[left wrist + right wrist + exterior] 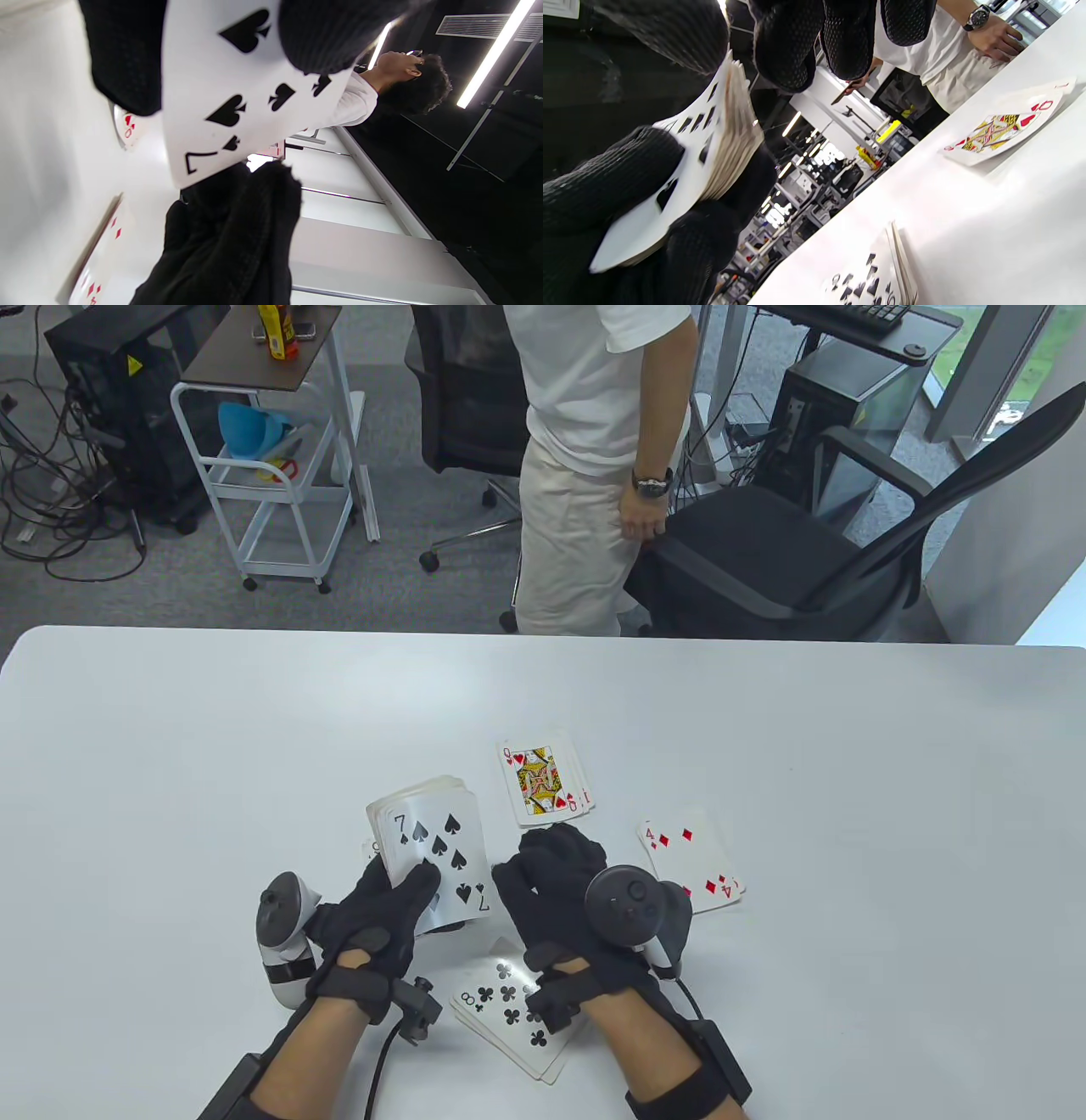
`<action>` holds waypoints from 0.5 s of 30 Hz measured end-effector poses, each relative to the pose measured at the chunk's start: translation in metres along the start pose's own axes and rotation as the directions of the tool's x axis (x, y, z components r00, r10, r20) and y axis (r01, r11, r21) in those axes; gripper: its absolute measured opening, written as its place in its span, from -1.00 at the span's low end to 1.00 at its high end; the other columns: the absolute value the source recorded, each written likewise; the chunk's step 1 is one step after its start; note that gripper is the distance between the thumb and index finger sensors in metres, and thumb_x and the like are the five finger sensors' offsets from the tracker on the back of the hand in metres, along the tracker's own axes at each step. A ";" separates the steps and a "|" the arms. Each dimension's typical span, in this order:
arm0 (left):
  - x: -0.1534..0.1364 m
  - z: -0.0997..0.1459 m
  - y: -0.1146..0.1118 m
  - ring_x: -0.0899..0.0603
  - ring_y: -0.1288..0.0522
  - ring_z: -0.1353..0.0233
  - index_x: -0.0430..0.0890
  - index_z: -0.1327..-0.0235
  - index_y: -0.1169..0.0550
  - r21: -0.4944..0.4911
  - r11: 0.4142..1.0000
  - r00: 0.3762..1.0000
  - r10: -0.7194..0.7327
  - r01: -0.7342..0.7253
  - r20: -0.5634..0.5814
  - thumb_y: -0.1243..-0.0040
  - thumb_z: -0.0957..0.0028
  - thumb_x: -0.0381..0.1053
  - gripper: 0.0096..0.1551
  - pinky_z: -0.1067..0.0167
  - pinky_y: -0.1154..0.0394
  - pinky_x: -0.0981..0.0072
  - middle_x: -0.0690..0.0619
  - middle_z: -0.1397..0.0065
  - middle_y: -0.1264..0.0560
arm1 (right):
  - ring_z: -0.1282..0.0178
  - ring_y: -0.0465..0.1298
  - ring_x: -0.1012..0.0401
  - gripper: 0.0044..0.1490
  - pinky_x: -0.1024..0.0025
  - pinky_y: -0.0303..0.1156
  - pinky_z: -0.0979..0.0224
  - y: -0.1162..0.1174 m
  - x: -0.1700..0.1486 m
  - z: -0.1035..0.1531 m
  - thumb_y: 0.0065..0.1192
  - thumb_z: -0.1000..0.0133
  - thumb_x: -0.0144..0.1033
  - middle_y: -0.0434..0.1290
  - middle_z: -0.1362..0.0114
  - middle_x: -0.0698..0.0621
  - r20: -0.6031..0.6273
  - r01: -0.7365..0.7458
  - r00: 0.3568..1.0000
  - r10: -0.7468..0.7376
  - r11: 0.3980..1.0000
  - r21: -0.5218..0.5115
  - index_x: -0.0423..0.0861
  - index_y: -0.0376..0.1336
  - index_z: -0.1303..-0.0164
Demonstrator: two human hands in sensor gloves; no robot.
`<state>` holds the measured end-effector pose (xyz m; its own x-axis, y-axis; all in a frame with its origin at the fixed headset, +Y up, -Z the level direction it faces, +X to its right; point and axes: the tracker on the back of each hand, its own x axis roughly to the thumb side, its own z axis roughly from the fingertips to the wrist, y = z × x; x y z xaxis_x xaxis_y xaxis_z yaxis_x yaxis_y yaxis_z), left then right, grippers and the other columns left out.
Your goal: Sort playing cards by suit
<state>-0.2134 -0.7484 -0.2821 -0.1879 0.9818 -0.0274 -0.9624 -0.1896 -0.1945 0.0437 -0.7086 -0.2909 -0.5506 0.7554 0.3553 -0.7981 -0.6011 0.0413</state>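
Observation:
My left hand (pixel 382 908) grips a thick deck (pixel 437 848) face up, its thumb across the seven of spades (pixel 220 101) on top. My right hand (pixel 547 874) hovers at the deck's right edge with its fingers (pixel 785 46) loosely curled and apart from the cards. Its thumb is at the top card's corner, and I cannot make out a pinch. Face-up piles lie around: queen of hearts (pixel 543 780), four of diamonds (pixel 691 857), and eight of clubs (pixel 509 1010) partly under my right wrist. A further pile (pixel 371 848) peeks out from under the deck.
The white table (pixel 170 746) stretches wide on all sides of the piles. A person in white (pixel 594 458) stands beyond the far edge beside a black office chair (pixel 764 560). A white trolley (pixel 271 475) stands at the back left.

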 end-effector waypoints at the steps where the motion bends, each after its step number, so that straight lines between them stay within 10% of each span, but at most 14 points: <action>1: -0.002 0.001 -0.001 -0.19 -0.64 -0.32 0.00 -0.48 -0.30 0.000 1.000 1.000 -0.004 0.004 -0.007 -0.34 -0.14 0.09 -0.30 -0.02 -0.75 0.12 0.02 -0.45 -0.49 | -0.62 0.01 -0.32 -0.36 -0.48 -0.18 -0.46 0.003 0.002 0.001 0.26 -0.19 0.13 0.21 -0.55 -0.28 0.008 -0.011 1.000 0.010 1.000 0.013 -0.19 0.36 -0.16; 15: -0.008 0.002 -0.004 -0.19 -0.66 -0.30 0.03 -0.45 -0.35 -0.031 0.999 0.999 0.028 -0.030 -0.043 -0.38 -0.11 0.17 -0.30 -0.01 -0.75 0.13 0.04 -0.43 -0.53 | -0.59 0.15 -0.28 -0.47 -0.46 -0.09 -0.48 0.014 0.009 0.007 0.41 -0.14 -0.07 0.30 -0.49 -0.25 0.037 -0.056 0.998 0.058 0.997 -0.047 -0.24 0.37 -0.04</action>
<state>-0.2079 -0.7555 -0.2793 -0.2062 0.9756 -0.0754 -0.9498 -0.2181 -0.2244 0.0294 -0.7116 -0.2806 -0.5863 0.7095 0.3910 -0.7767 -0.6294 -0.0225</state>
